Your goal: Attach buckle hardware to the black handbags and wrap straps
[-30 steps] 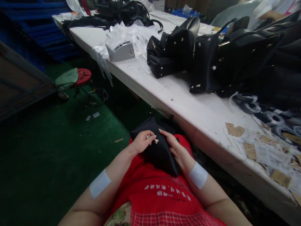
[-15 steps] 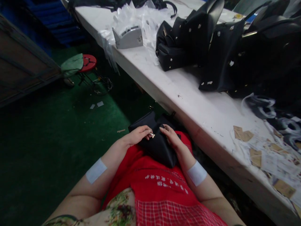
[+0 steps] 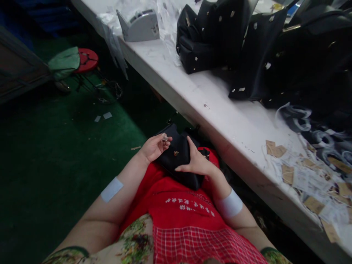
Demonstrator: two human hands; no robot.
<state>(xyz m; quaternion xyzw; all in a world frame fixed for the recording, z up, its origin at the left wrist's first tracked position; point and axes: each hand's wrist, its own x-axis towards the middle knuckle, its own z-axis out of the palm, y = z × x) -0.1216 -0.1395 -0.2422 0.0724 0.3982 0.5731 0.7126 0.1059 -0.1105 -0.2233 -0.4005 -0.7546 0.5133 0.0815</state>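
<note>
A small black bag [image 3: 178, 157] with a gold stud lies on my lap, over a red apron [image 3: 181, 216]. My left hand [image 3: 154, 147] is at the bag's left edge, fingertips pinched on a small shiny piece [image 3: 165, 138]. My right hand [image 3: 195, 162] rests on top of the bag with its fingers stretched out to the left, holding it down.
A long white table [image 3: 220, 113] runs along my right. On it stand several black handbags [image 3: 247, 44], a grey tape dispenser [image 3: 140, 25], clear plastic wrap and scattered paper tags [image 3: 308, 176]. A red stool [image 3: 86, 60] stands on the green floor at the left.
My left hand has drawn away from the stud with a small shiny piece pinched in its fingertips. My right hand has shifted flat across the bag. The view tilted down.
</note>
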